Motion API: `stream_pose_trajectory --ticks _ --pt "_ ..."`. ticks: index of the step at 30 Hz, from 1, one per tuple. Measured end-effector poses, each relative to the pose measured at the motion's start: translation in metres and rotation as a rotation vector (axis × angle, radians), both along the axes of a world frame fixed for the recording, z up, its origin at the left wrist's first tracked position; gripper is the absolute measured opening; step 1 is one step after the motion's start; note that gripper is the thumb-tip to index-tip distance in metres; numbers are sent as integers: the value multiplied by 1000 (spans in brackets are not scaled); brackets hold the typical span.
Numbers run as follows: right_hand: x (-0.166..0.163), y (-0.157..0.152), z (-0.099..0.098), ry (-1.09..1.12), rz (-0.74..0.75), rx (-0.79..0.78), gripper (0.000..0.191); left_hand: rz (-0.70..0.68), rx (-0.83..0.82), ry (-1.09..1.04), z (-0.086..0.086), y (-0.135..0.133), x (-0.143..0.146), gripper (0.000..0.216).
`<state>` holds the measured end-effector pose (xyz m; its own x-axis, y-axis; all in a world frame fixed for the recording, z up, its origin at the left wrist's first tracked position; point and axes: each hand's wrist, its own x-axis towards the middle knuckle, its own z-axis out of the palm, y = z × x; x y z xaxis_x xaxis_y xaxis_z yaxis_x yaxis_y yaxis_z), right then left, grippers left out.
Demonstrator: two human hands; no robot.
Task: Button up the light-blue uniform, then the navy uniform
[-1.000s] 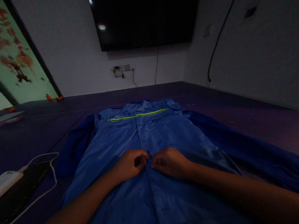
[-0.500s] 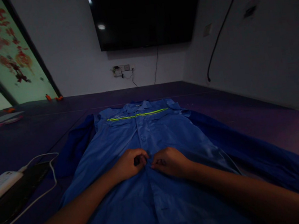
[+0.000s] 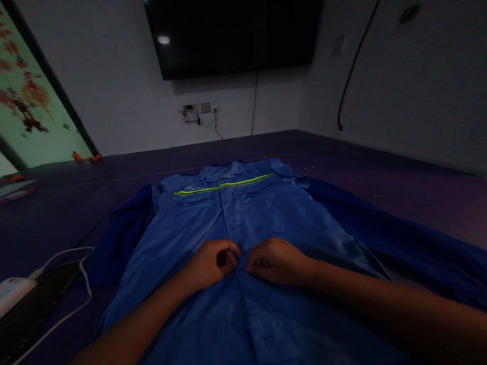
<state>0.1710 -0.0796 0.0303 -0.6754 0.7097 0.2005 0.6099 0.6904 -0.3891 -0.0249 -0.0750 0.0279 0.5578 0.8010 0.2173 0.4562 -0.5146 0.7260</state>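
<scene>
A blue work shirt [image 3: 248,217] with a yellow-green reflective stripe [image 3: 223,185] lies flat, collar away from me, sleeves spread to both sides. My left hand [image 3: 211,263] and my right hand [image 3: 275,261] meet at the shirt's front placket around mid-chest. Both have fingers curled and pinched on the cloth at the button line. What lies between the fingertips is too small and dark to make out.
The shirt lies on a dark purple surface [image 3: 404,186]. At the left are a white power strip [image 3: 0,295], a white cable [image 3: 76,268] and a dark flat object [image 3: 33,315]. A black screen [image 3: 236,20] hangs on the far wall above a socket [image 3: 199,111].
Nothing but a slight downward tilt of the view; both hands stay pinched at the placket in the same spot.
</scene>
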Motion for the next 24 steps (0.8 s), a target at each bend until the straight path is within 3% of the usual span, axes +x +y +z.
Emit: stream_pose_trajectory --ticks 14,24 --pt "2 2 -1 -97 123 81 12 -47 5 1 0 4 0 8" --pt "1 -2 0 -25 76 51 12 7 -36 -8 -1 1 -1 16"
